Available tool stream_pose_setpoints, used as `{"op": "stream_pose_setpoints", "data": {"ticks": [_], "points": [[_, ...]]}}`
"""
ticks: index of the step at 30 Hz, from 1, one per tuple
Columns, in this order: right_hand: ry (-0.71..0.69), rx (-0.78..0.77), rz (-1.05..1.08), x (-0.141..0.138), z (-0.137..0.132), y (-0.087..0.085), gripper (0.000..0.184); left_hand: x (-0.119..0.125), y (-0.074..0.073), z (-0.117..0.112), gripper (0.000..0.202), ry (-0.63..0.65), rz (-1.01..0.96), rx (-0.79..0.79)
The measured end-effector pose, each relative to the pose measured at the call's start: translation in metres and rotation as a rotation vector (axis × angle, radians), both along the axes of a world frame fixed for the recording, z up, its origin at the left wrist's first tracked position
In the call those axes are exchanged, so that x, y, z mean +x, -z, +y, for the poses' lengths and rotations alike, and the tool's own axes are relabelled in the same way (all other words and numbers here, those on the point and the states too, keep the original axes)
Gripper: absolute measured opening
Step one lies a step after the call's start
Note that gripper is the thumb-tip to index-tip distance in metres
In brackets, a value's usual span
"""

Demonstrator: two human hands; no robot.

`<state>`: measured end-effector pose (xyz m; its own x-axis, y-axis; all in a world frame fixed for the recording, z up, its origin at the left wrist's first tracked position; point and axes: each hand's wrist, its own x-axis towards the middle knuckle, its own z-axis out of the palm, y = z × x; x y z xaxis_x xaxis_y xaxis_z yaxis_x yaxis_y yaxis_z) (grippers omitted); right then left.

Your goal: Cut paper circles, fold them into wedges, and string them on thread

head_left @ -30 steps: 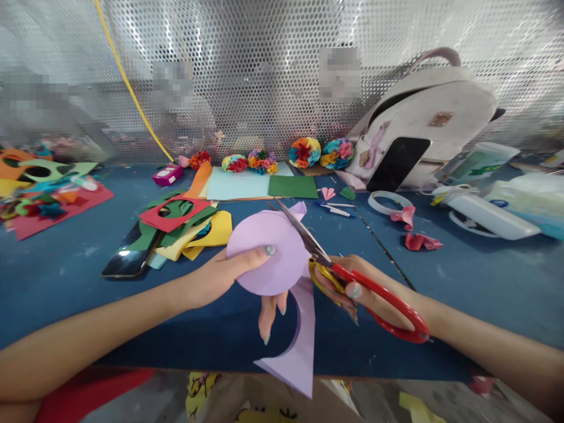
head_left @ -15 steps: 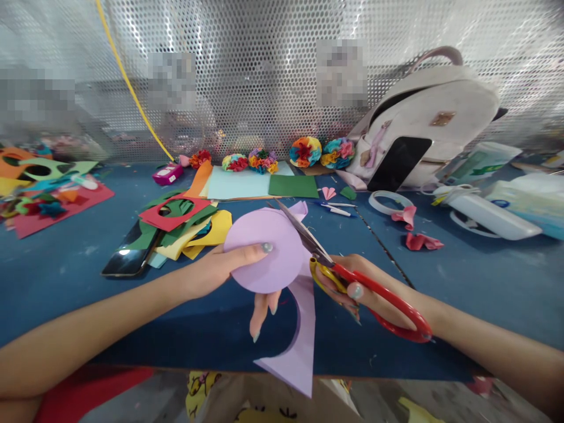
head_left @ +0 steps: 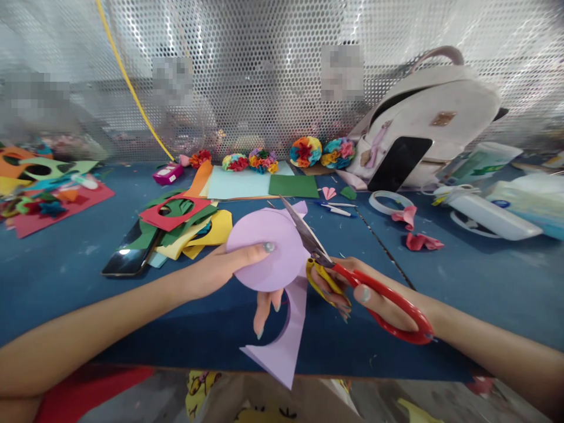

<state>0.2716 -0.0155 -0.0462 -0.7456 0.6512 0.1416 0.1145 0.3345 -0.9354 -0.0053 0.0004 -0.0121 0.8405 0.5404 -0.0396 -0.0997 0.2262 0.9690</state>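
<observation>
A round piece of light purple paper (head_left: 264,267) is pinched in my left hand (head_left: 233,261), thumb on top and fingers beneath. From its right side a curved purple offcut (head_left: 288,346) hangs down past the table edge. My right hand (head_left: 352,282) grips scissors (head_left: 385,299) with one red and one yellow handle. Their blades lie along the right edge of the round paper, pointing up and left, and are parted. Part of the lower blade is hidden by the paper.
Paper scraps (head_left: 176,214) and a dark phone (head_left: 127,258) lie to the left. Behind stand colourful paper pompoms (head_left: 305,151), stacked sheets (head_left: 238,183), pens (head_left: 337,209) and a white backpack (head_left: 458,106) with a black phone leaning on it. A white headband (head_left: 390,202) lies right.
The scissors have spread wider, with the yellow handle moving away from the red one. The round paper has shifted slightly right. The hanging offcut has swung to the left.
</observation>
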Motion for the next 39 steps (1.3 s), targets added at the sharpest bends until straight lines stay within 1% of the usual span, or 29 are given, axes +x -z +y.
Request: {"op": "stream_pose_setpoints", "data": {"ticks": [6, 11, 14, 20, 25, 29, 32, 36, 39], "points": [[0.002, 0.01, -0.003, -0.001, 0.0, -0.002, 0.068, 0.001, -0.002, -0.003, 0.06, 0.035, 0.027, -0.018], [0.003, 0.002, 0.003, 0.0, 0.0, 0.0, 0.068, 0.001, -0.003, -0.003, 0.056, 0.027, 0.022, -0.029], [0.009, -0.024, -0.003, 0.0, -0.001, 0.002, 0.07, 0.002, -0.003, -0.002, 0.057, 0.029, 0.018, -0.013], [0.011, -0.063, 0.017, 0.0, -0.002, 0.003, 0.069, 0.003, 0.001, -0.003, 0.05, -0.019, -0.006, 0.016], [0.027, -0.073, 0.019, 0.0, -0.002, 0.004, 0.069, 0.002, 0.0, -0.004, 0.052, -0.064, 0.053, 0.029], [0.026, -0.082, 0.021, 0.002, -0.001, 0.008, 0.068, 0.001, -0.001, -0.003, 0.056, -0.003, 0.044, 0.018], [0.028, -0.083, 0.031, 0.004, -0.001, 0.011, 0.067, -0.002, 0.001, 0.0, 0.058, 0.017, 0.025, 0.015], [0.029, -0.118, 0.038, 0.005, 0.0, 0.015, 0.068, -0.008, 0.008, 0.003, 0.054, -0.062, 0.064, 0.021], [0.033, -0.136, 0.041, 0.008, 0.0, 0.017, 0.067, -0.009, 0.009, 0.004, 0.05, -0.097, 0.062, 0.005]]}}
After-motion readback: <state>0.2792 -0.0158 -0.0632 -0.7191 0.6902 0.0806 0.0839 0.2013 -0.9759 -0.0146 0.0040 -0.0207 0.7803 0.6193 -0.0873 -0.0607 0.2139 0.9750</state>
